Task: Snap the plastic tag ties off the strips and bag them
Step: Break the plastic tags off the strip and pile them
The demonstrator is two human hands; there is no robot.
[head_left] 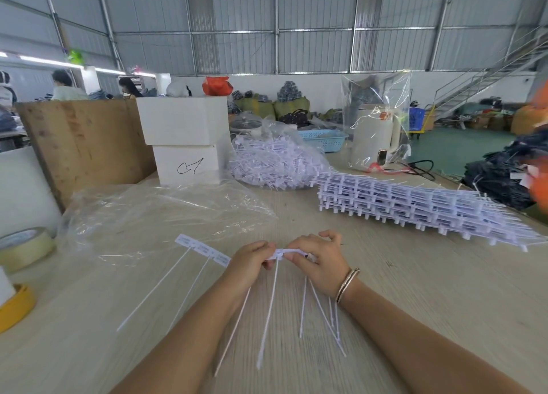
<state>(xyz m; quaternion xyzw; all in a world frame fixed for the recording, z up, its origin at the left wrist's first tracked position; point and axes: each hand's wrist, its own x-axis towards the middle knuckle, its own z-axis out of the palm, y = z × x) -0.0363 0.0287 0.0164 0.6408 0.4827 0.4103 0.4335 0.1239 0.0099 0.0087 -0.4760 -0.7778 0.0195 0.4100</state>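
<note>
Both hands hold one white strip of tag ties (204, 249) just above the wooden table (430, 275). My left hand (250, 264) grips the strip near its middle, and the strip's free end sticks out to the left. My right hand (318, 260) pinches the strip's right end and holds a few loose ties (323, 313) whose tails hang toward me. A tall stack of unbroken strips (415, 206) lies at the right. A clear bag (154, 215) lies flat at the left. A heap of loose ties in plastic (272, 162) sits behind it.
Two stacked white boxes (185, 138) and a wooden board (83, 144) stand at the back left. Tape rolls (23, 248) lie at the left edge. A white kettle in a clear bag (375, 135) and a blue basket (323, 138) stand at the back. Dark garments (504, 171) are piled far right.
</note>
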